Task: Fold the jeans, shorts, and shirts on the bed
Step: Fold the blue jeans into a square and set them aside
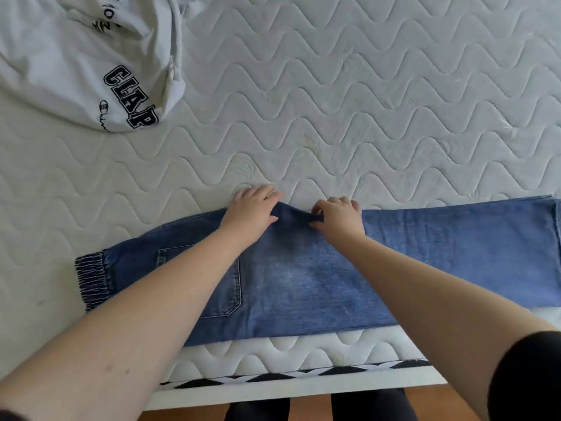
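On the quilted white bed (364, 101), our left hand (253, 211) presses flat and right hand (338, 215) pinches the blue denim jeans' (303, 278) far edge; next, we judge, folding them across

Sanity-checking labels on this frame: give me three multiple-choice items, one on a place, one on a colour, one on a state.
1. Where does the crumpled white shirt with black lettering lie on the white quilted mattress?
A. far left
B. far right
C. on top of the jeans

2. What colour are the denim jeans with an elastic waistband?
A. black
B. blue
C. grey

3. What is the right hand doing?
A. hanging off the bed
B. lying flat on the mattress
C. pinching the jeans' far edge

Answers:
1 A: the shirt sits in the upper left corner, apart from the jeans.
2 B: the denim is mid-blue throughout.
3 C: its curled fingers grip a fold of denim, with the left hand on the same edge beside it.
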Motion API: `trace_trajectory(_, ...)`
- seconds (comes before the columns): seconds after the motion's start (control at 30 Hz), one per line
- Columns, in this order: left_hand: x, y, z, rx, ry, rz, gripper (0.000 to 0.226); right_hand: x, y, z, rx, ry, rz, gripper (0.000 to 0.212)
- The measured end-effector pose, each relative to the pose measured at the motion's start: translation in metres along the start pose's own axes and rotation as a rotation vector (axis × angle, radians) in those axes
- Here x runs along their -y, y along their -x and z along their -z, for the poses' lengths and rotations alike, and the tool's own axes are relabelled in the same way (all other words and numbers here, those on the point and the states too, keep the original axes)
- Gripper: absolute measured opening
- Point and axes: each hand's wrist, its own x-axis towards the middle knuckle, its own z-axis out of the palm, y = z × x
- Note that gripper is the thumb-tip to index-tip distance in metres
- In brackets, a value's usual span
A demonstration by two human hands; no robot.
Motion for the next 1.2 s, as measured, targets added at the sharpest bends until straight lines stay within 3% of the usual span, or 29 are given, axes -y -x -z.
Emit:
trace_trajectory(0.13, 0.004, -0.037, -0.002, 0.166, -0.175, 0.143, 0.03, -0.02, -0.015, 0.005, -0.022, 0.01, -0.025, 0.027)
trace_trajectory(0.23, 0.013, -0.052, -0.001, 0.213, -0.164, 0.307, 0.031, -0.035, -0.021, 0.01, -0.006, -0.025, -0.057, 0.028)
trace_trajectory(0.43, 0.03, -0.038, -0.01, 0.073, 0.19, 0.505, 0.035, -0.072, -0.007, 0.007, -0.166, 0.093, -0.112, 0.03)
trace_trajectory(0.57, 0.03, -0.031, -0.014, 0.035, 0.453, 0.589, 0.036, -0.075, 0.011, -0.003, -0.234, -0.081, -0.089, 0.036)
trace_trajectory(0.63, 0.031, -0.027, -0.014, 0.029, 0.452, 0.592, 0.034, -0.075, 0.018, -0.007, -0.15, -0.078, 0.025, 0.049)
trace_trajectory(0.7, 0.033, -0.024, -0.015, 0.026, 0.434, 0.565, 0.028, -0.076, 0.018, -0.008, -0.114, -0.071, 0.024, 0.053)
trace_trajectory(0.8, 0.035, -0.017, -0.014, 0.004, 0.495, 0.555, 0.019, -0.078, 0.009, -0.002, -0.138, -0.176, -0.105, 0.035)
trace_trajectory(0.93, 0.031, -0.001, -0.013, -0.05, 0.515, 0.527, 0.025, -0.071, 0.009, 0.0, -0.242, -0.121, -0.155, 0.02)
trace_trajectory(1.07, 0.023, 0.023, -0.007, -0.149, 0.538, 0.433, 0.017, -0.05, 0.035, -0.008, -0.364, -0.157, -0.038, 0.018)
trace_trajectory(1.2, 0.013, 0.045, -0.007, -0.198, 0.58, 0.336, 0.021, -0.026, 0.059, -0.024, -0.144, -0.22, 0.166, 0.027)
